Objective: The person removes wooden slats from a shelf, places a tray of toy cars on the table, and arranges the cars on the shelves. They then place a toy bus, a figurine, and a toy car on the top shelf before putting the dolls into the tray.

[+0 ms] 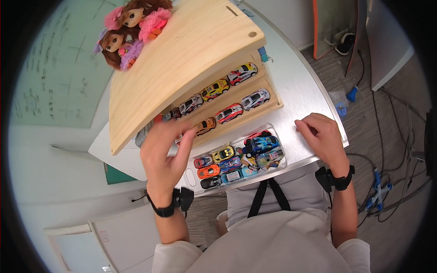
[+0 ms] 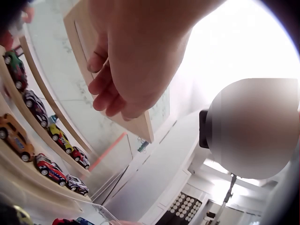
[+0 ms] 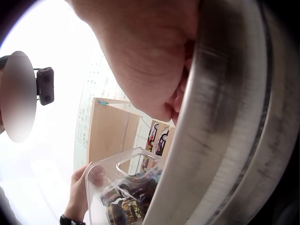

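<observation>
My left hand [image 1: 161,152] is at the front of a wooden two-tier shelf [image 1: 273,105], thumb and fingers apart, near an orange toy car [image 1: 207,125] on the lower tier. No object shows in that hand in the left wrist view. Beside the orange car stand a red-and-white car [image 1: 229,113] and a white car [image 1: 256,98]. The upper tier bears a yellow car [image 1: 215,89], a white-and-red car [image 1: 242,73] and others. My right hand [image 1: 322,138] rests with loosely curled fingers at the table's right front edge, holding nothing visible.
A clear plastic box [image 1: 190,178] full of toy cars lies before the shelf, near the metal table's [image 1: 298,77] front edge. Two dolls [image 1: 123,48] lie on the shelf's broad wooden top [image 1: 182,54]. Cables [image 1: 380,123] run over the floor at the right.
</observation>
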Demonstrator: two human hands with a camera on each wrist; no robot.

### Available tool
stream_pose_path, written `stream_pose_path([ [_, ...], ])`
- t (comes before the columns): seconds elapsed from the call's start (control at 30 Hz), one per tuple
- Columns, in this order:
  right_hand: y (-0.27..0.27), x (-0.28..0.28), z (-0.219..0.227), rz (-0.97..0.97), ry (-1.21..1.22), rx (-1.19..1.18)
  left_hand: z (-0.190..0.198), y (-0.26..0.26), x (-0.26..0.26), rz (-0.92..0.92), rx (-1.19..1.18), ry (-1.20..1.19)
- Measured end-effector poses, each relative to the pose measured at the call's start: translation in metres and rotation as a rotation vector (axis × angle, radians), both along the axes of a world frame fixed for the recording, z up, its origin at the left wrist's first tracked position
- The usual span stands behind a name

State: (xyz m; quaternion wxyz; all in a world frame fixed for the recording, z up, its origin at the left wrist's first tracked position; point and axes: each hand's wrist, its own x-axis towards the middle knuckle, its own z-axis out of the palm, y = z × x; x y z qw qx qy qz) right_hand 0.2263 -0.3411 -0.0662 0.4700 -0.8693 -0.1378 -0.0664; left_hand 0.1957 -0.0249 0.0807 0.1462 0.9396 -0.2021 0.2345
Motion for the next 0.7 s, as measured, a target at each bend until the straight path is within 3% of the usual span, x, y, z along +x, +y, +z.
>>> stream_pose_path([
  [0.17,0.002,0.001,0.002,-0.001,0.001,-0.014,-0.051,0.065,-0.086,0.204,-0.283,-0.019],
  [0.23,0.005,0.001,0.002,0.015,-0.019,-0.023,-0.077,0.083,-0.114,0.429,-0.538,0.082],
  [0.33,0.006,0.002,0.0,-0.002,0.024,-0.041,-0.118,0.097,-0.134,0.504,-0.782,0.107],
  [0.5,0.003,0.0,0.001,-0.041,0.081,0.039,-0.143,0.089,-0.125,0.63,-0.935,0.244],
  [0.7,0.021,-0.016,0.055,0.097,-0.024,-0.111,-0.158,0.085,-0.107,0.533,-1.03,0.256],
])
